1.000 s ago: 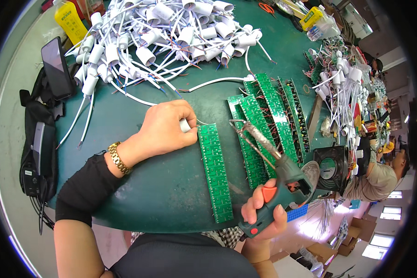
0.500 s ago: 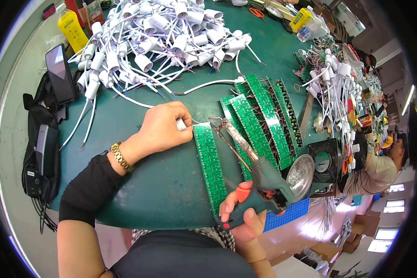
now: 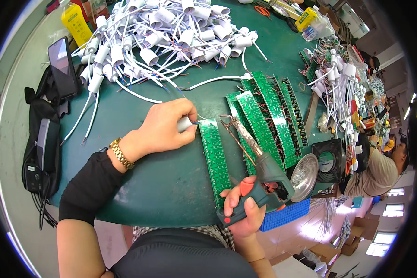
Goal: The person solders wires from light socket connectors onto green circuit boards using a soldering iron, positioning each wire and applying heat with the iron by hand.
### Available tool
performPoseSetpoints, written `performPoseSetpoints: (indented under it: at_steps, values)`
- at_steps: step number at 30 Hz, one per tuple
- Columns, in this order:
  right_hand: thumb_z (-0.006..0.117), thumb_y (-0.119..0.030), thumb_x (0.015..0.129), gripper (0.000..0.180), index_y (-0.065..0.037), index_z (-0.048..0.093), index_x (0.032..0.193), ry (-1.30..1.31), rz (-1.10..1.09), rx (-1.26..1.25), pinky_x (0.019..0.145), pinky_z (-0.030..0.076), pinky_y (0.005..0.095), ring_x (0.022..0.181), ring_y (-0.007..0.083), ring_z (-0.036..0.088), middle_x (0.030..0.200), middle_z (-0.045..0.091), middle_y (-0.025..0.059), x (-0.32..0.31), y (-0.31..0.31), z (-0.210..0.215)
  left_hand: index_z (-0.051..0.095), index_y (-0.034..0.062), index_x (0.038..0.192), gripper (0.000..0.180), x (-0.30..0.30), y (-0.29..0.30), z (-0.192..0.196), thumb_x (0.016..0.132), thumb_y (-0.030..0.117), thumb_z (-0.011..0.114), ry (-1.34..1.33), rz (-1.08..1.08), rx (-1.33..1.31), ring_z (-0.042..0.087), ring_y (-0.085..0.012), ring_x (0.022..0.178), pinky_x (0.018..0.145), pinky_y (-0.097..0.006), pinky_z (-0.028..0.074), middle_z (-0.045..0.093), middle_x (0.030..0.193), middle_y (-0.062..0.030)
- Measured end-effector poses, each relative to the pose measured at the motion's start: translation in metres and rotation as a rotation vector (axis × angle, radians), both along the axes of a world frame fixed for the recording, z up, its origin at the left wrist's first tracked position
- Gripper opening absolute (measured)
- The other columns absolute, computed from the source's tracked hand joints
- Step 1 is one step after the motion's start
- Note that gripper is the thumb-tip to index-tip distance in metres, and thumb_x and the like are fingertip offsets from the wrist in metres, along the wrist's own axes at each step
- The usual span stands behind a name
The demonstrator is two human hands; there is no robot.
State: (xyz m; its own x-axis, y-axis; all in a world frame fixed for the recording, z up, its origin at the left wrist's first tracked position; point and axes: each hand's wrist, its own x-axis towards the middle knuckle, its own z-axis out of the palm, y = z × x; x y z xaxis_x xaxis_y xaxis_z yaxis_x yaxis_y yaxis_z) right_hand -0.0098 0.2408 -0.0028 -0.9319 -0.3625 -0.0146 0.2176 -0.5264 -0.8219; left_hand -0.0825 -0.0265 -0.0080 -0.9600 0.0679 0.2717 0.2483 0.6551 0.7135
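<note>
My left hand point(image 3: 167, 121) is closed round a white plastic cap point(image 3: 184, 124), and a short wire end sticks out of it at the top of a green circuit board strip point(image 3: 214, 160). In my right hand point(image 3: 242, 212) is a soldering gun point(image 3: 268, 178) with a dark grip and red trigger. Its metal tip points up and left, just right of the strip's upper end and apart from it. More green circuit board strips point(image 3: 259, 120) lie to the right, several with wired parts underneath. Whether the wire touches the board cannot be made out.
A large heap of white caps with cables point(image 3: 171, 37) covers the far table. On the left are a phone point(image 3: 63, 67) and a black bag point(image 3: 41, 139). A metal dish point(image 3: 304, 177) and a fan point(image 3: 328, 160) stand at the right edge; another person point(image 3: 380, 169) sits beyond.
The soldering gun's tip has moved slightly right, away from the strip's top. My left hand has shifted a little, and the wire end now shows at the board. The whole view has shifted slightly.
</note>
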Motion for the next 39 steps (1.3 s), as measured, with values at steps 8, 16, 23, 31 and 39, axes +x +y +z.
performPoseSetpoints:
  at_steps: [8,16,23,31,39]
  values:
    - [0.057,-0.02,0.094,0.048,-0.004,0.036,0.133,-0.056,0.027,-0.033,0.08,0.05,0.0422,0.069,0.0183,0.06,0.084,0.055,0.011,0.001,0.004,0.002,0.061,0.0041,0.089,0.016,0.0,-0.009,-0.007,0.076,-0.003,0.07,0.13,-0.13,0.069,0.062,-0.0194,0.082,0.069,-0.03,0.049,0.062,0.091,-0.0071]
    - [0.057,-0.025,0.093,0.048,-0.004,0.038,0.132,-0.024,-0.041,0.024,0.061,0.055,0.0353,0.06,0.0176,0.058,0.08,0.054,0.0107,-0.009,0.014,0.01,0.063,0.0039,0.083,0.012,0.001,-0.004,-0.006,0.076,0.001,0.072,0.116,-0.065,0.099,0.061,-0.02,0.084,0.072,-0.032,0.049,0.062,0.094,-0.0066]
    - [0.067,-0.019,0.087,0.053,-0.002,0.045,0.133,0.037,0.05,0.192,0.062,0.051,0.0318,0.067,0.0169,0.059,0.086,0.058,0.013,-0.018,0.029,0.014,0.062,0.0034,0.081,0.009,-0.001,-0.007,0.0,0.077,0.002,0.071,-0.051,-0.064,0.211,0.057,-0.0149,0.08,0.071,-0.029,0.046,0.059,0.092,-0.0043]
    - [0.073,-0.018,0.084,0.049,0.001,0.053,0.124,0.13,0.072,0.396,0.057,0.047,0.0269,0.064,0.0149,0.057,0.079,0.06,0.0105,-0.02,0.016,0.02,0.063,0.0015,0.076,0.01,-0.013,-0.009,-0.003,0.072,0.007,0.07,-0.142,-0.053,0.246,0.061,-0.0198,0.077,0.071,-0.031,0.048,0.062,0.084,-0.0073]
    - [0.068,-0.008,0.086,0.028,0.0,0.058,0.11,0.119,0.051,0.446,0.056,0.047,0.0255,0.064,0.0102,0.058,0.078,0.062,0.0045,-0.021,0.013,0.023,0.061,-0.0002,0.072,0.011,-0.014,-0.006,0.004,0.068,0.003,0.07,-0.147,-0.076,0.122,0.062,-0.0209,0.083,0.075,-0.032,0.05,0.065,0.09,-0.0099]
